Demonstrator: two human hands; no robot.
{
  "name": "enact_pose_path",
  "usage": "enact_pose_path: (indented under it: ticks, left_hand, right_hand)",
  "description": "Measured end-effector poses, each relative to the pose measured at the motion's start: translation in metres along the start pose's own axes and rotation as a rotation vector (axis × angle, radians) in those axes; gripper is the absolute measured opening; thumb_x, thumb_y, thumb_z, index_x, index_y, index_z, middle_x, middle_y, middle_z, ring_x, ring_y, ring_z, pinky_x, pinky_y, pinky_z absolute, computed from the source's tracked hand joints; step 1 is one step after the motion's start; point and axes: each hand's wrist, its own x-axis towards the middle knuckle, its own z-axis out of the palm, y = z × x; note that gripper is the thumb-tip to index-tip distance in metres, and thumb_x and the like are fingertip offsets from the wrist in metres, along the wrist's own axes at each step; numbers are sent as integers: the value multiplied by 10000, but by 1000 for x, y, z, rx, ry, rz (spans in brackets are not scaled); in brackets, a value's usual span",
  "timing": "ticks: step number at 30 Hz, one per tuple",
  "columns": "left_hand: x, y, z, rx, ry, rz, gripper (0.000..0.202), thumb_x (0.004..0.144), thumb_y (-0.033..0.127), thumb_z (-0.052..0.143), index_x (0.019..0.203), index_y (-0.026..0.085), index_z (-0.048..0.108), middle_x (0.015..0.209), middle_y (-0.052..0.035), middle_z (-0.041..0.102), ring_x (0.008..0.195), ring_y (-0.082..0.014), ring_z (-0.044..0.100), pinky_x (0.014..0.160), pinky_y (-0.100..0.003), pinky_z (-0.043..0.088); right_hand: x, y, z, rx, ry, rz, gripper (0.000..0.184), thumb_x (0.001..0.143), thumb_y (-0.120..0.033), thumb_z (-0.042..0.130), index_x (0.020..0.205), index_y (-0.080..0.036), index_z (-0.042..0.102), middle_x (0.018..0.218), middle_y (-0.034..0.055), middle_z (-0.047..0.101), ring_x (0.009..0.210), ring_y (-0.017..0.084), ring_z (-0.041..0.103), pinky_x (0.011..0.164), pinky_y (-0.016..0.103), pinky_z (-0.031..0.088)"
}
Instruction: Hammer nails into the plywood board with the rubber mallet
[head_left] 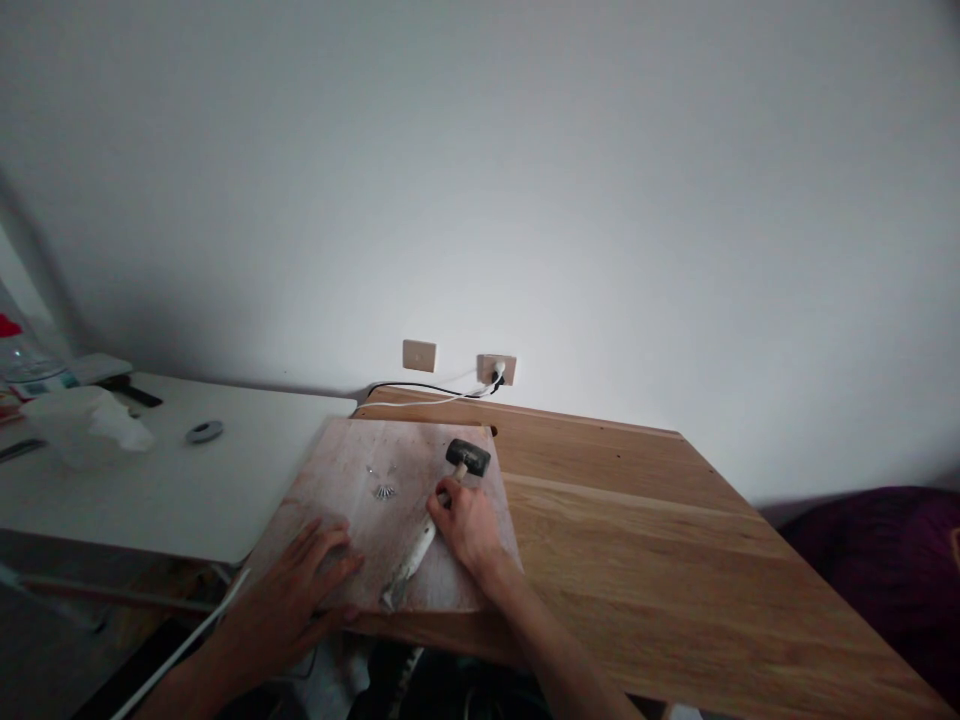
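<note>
A mallet with a black head [468,456] and a pale, worn handle [412,555] lies slantwise over a pinkish board [330,470]. My right hand [466,520] is closed round the handle just below the head. Fingers spread, my left hand [304,580] rests flat on the board's near left part and holds nothing. Between and beyond both hands sits a small cluster of metal screws or nails [384,492], fanned out on the board. A few more tiny pieces lie just behind them, too small to name.
The board lies on a wooden desk [637,560] against the wall. Cables run from a wall socket [496,369] along the desk's back edge. On a white table [225,500] to the left are a plastic tub [67,425], a grey round object [205,432] and a bottle [30,365].
</note>
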Motion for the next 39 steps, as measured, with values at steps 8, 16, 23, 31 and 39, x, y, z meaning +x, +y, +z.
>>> enact_pose_path:
  ticks: [8, 16, 23, 31, 39]
  left_hand:
    - [-4, -7, 7, 24, 88, -86, 436, 975, 451, 565, 1359, 250, 619, 1405, -104, 606, 1309, -280, 552, 1100, -423, 478]
    - [-6, -13, 18, 265, 160, -226, 593, 1035, 589, 351, 1360, 185, 638, 1398, -178, 635, 1335, -360, 550, 1153, -638, 332]
    - [-5, -10, 15, 245, 131, -258, 589, 1018, 603, 389, 1357, 191, 638, 1400, -173, 642, 1315, -357, 571, 1062, -560, 437]
    - [3, 15, 17, 269, 114, -225, 609, 988, 618, 445, 1366, 181, 637, 1440, -182, 616, 1357, -371, 534, 1142, -602, 348]
    - [24, 60, 26, 234, 150, -131, 653, 983, 641, 484, 1399, 156, 618, 1453, -184, 607, 1388, -376, 505, 1210, -616, 231]
  right_hand:
    - [2, 1, -1, -4, 1, -30, 265, 1029, -386, 512, 1057, -253, 740, 932, 60, 821, 887, 220, 775, 697, 260, 443]
    - [-1, 5, 0, -8, 9, -62, 311, 1058, -416, 460, 1064, -251, 724, 948, 65, 815, 875, 213, 768, 706, 260, 445]
    - [-1, 7, -4, 10, -2, -82, 275, 1049, -395, 488, 1075, -243, 716, 939, 52, 817, 861, 214, 767, 703, 265, 457]
    - [-10, 27, -11, 17, 4, -69, 282, 1046, -387, 484, 1064, -235, 721, 915, 60, 813, 867, 209, 766, 706, 263, 424]
    - [-33, 75, -27, 30, 10, -23, 309, 1051, -391, 454, 1097, -226, 711, 885, 60, 802, 837, 207, 761, 681, 257, 408]
